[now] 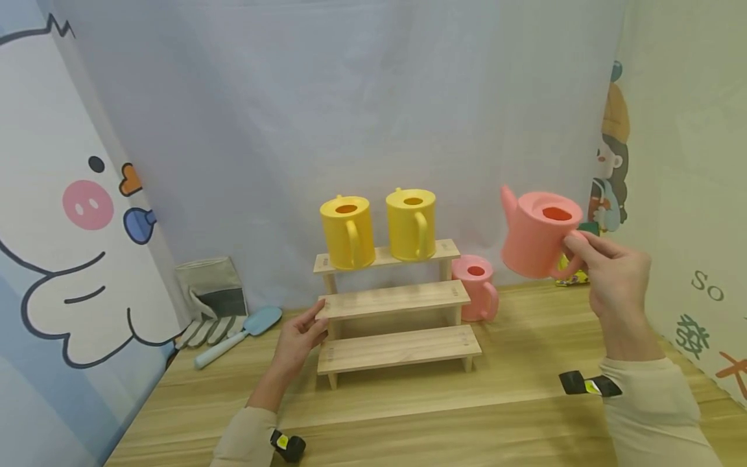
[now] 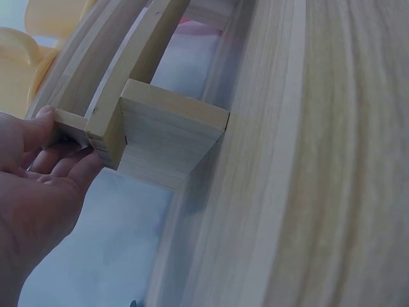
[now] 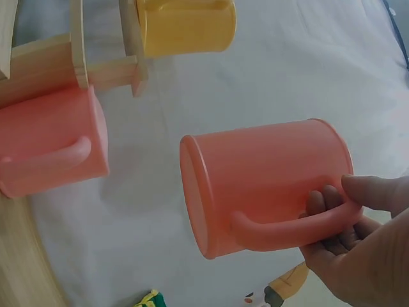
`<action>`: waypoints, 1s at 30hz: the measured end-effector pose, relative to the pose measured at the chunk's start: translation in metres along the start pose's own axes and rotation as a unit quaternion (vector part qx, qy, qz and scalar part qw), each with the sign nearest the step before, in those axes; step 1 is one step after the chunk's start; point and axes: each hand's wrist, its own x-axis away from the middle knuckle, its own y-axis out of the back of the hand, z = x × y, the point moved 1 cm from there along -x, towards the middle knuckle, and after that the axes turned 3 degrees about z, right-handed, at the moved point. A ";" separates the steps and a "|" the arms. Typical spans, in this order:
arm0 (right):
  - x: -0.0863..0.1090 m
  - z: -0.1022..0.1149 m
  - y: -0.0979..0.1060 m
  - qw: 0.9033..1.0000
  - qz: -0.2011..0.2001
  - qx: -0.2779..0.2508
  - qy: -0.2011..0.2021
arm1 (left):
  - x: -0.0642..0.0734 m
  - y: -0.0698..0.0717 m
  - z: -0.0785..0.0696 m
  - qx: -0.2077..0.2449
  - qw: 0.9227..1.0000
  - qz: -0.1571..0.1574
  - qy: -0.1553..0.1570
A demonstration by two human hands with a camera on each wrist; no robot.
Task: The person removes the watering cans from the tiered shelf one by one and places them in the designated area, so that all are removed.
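A pink watering can [image 1: 533, 243] hangs in the air right of the wooden tiered stand [image 1: 397, 299], its spout pointing up and left. My right hand [image 1: 618, 275] grips it by the handle, thumb on top, as the right wrist view also shows. My left hand [image 1: 299, 337] pinches the left end of the stand's middle shelf [image 2: 70, 125] between thumb and fingers. On the top shelf stand two yellow watering cans, a left one [image 1: 348, 237] and a right one [image 1: 403, 227], handles toward me. Another pink watering can [image 1: 477, 292] is upright on the table beside the stand.
At the left of the table lie a light-blue hand trowel [image 1: 245, 334] and grey-white gloves [image 1: 213, 292]. A small yellow and green item [image 1: 574, 275] sits behind my right hand. Printed cloth [image 1: 408, 117] walls in the table at the back and sides.
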 end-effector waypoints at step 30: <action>-0.024 -0.073 0.013 0.972 -0.025 0.185 -0.145 | -0.002 -0.001 0.000 0.012 1.000 -0.002 0.003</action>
